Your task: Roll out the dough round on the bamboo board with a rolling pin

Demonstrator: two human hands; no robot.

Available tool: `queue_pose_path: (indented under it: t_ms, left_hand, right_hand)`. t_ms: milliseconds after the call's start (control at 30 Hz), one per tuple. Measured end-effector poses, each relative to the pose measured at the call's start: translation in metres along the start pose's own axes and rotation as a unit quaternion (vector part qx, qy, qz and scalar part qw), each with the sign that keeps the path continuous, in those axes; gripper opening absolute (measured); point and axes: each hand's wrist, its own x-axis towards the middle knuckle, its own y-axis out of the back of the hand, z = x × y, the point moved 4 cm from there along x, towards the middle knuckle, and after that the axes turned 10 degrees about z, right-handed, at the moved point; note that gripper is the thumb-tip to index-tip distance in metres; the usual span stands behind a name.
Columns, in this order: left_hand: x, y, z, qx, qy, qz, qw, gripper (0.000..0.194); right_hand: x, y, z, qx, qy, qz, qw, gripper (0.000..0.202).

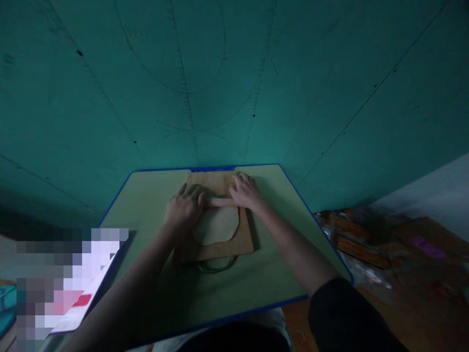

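Observation:
A pale rolling pin (221, 202) lies crosswise over the far edge of a flat sheet of dough (216, 228). Both rest on a wooden board (232, 248) in the middle of a small table. My left hand (184, 206) is closed over the pin's left end, its fingers pointing away from me. At the other end my right hand (246, 190) grips the pin, fingers bent over it. The palms and the pin's ends are hidden under the hands. The dough is thin and roughly rounded, with an uneven near edge.
The pale table (271, 259) has a blue rim and stands against a green wall (227, 88). A metal loop handle (218, 269) sticks out from the board's near edge. Wrapped packages and cardboard (410, 239) lie low at the right. Something white, partly pixelated, stands at the left.

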Motion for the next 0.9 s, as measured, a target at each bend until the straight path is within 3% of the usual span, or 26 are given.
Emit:
queue_pose_path:
  t_ms: [167, 400, 633, 733, 900]
  left_hand:
    - [-0.025, 0.005, 0.003, 0.015, -0.021, 0.025, 0.999, 0.051]
    - [-0.065, 0.013, 0.007, -0.019, -0.055, 0.045, 0.997, 0.065]
    - [-0.103, 0.026, 0.015, 0.017, -0.105, 0.062, 0.992, 0.063]
    - [-0.099, 0.022, 0.012, 0.018, -0.090, 0.066, 0.994, 0.060]
    - [-0.055, 0.002, 0.001, 0.007, -0.054, 0.019, 0.998, 0.058]
  right_hand:
    - [-0.022, 0.007, -0.008, -0.001, 0.029, -0.024, 0.999, 0.050]
    - [-0.060, 0.018, -0.020, -0.003, 0.092, -0.010, 0.996, 0.052]
    - [-0.100, 0.036, -0.031, 0.017, 0.144, -0.004, 0.989, 0.055]
    - [-0.090, 0.031, -0.022, 0.037, 0.128, -0.024, 0.991, 0.052]
    - [-0.034, 0.019, -0.008, 0.030, 0.039, -0.006, 0.999, 0.045]
